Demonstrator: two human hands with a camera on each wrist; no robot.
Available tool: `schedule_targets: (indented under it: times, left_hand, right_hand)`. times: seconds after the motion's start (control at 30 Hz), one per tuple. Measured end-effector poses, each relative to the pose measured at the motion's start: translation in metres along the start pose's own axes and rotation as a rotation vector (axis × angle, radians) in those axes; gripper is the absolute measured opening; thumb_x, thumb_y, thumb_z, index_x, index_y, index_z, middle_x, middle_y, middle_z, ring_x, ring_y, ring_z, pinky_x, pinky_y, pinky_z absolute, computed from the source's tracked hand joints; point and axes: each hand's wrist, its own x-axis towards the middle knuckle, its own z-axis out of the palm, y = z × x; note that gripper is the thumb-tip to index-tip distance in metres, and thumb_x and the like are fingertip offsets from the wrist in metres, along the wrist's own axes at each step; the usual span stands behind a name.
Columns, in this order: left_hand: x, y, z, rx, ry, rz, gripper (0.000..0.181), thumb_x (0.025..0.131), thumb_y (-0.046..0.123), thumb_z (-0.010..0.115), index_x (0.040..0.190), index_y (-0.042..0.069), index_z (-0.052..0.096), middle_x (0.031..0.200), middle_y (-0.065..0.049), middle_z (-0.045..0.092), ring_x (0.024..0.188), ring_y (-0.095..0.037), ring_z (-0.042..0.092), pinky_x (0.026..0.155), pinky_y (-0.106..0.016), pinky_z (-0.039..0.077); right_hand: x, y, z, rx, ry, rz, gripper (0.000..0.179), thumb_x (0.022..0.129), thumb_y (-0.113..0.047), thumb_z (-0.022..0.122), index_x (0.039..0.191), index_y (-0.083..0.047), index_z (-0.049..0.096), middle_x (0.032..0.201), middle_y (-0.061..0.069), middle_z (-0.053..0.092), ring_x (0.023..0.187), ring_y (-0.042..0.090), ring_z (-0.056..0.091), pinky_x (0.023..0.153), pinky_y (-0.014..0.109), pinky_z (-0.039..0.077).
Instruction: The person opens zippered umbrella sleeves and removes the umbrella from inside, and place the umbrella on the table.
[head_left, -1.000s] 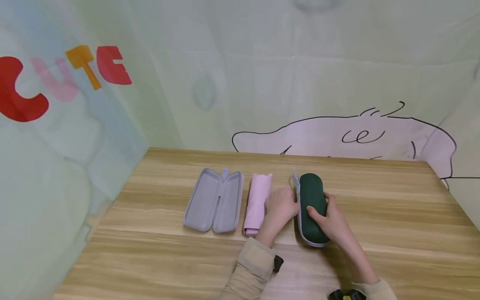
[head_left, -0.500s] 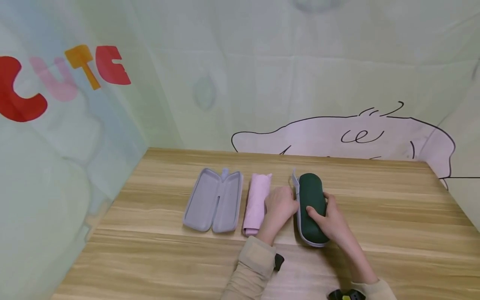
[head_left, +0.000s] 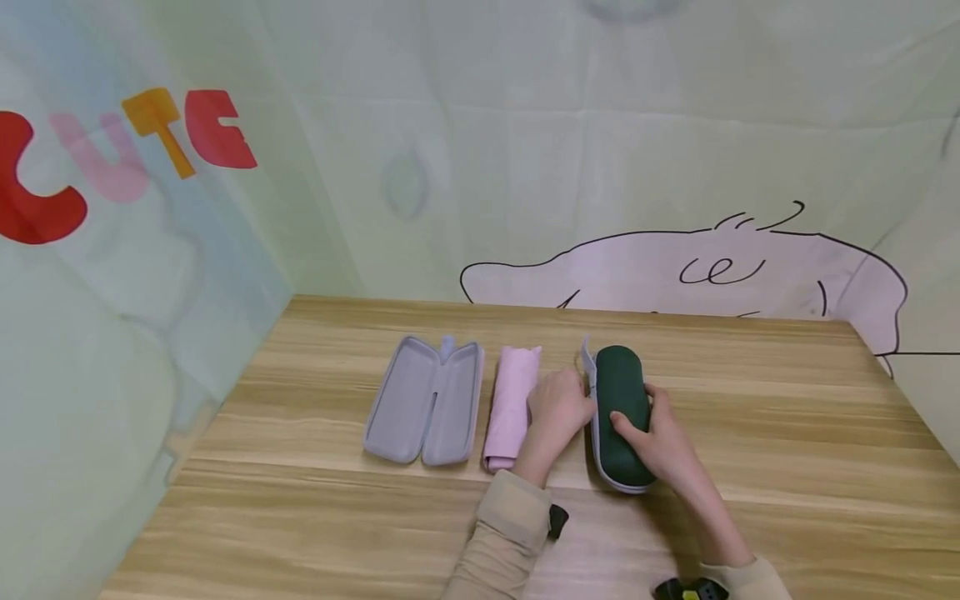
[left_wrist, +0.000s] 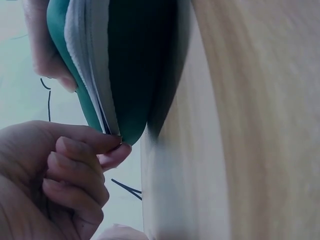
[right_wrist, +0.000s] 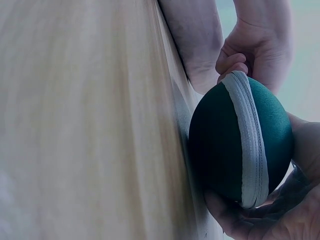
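Little has changed from the earlier pictures: the hands and the cases keep their places on the wooden table (head_left: 750, 433), and only the head camera's framing has drifted slightly. The dark green case (head_left: 622, 417) lies lengthwise on the table right of centre, its grey zipper edge turned toward the left. The right hand (head_left: 660, 442) grips it from the right side, thumb curled over the top and fingers wrapped round the far flank; the right wrist view shows the palm cupping the case's rounded end. The left hand (head_left: 558, 412) sits just beside the case's left edge, and the left wrist view shows its thumb and forefinger pinching at the zipper seam (left_wrist: 107, 127) while the other fingers curl inward. Just left of that hand lies a pink rolled cloth (head_left: 512, 408), touching or nearly touching the knuckles. Farther left, an open grey case (head_left: 423, 402) rests spread flat, lining upward. Behind the table hangs a pale printed backdrop (head_left: 525, 167) with coloured letters and a line drawing.
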Motion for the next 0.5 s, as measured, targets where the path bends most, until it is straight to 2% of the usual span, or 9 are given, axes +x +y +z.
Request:
schedule_targets:
  times: [0.27,0.5]
  left_hand:
    - [0.0013,-0.0015,0.0037,-0.043,0.030,0.025,0.045,0.076,0.010,0.065,0.047,0.018,0.032,0.045,0.007,0.027,0.044,-0.011,0.032,0.039,-0.026,0.023]
    - [0.0014,-0.0015,0.0036,-0.052,0.036,0.011,0.044,0.076,0.009,0.064,0.047,0.018,0.031,0.046,0.006,0.027,0.044,-0.011,0.032,0.040,-0.026,0.023]
  right_hand:
    - [-0.0012,-0.0015,-0.0018,0.001,-0.014,0.020,0.079,0.095,-0.036,0.055,0.148,0.005,0.014,0.141,0.036,0.038,0.123,0.045,0.046,0.098,0.055,0.040]
    - [-0.0001,-0.0004,-0.0012,0.003,-0.008,0.010,0.078,0.095,-0.035,0.055,0.147,0.005,0.015,0.141,0.036,0.038,0.122,0.044,0.047,0.098,0.054,0.040]
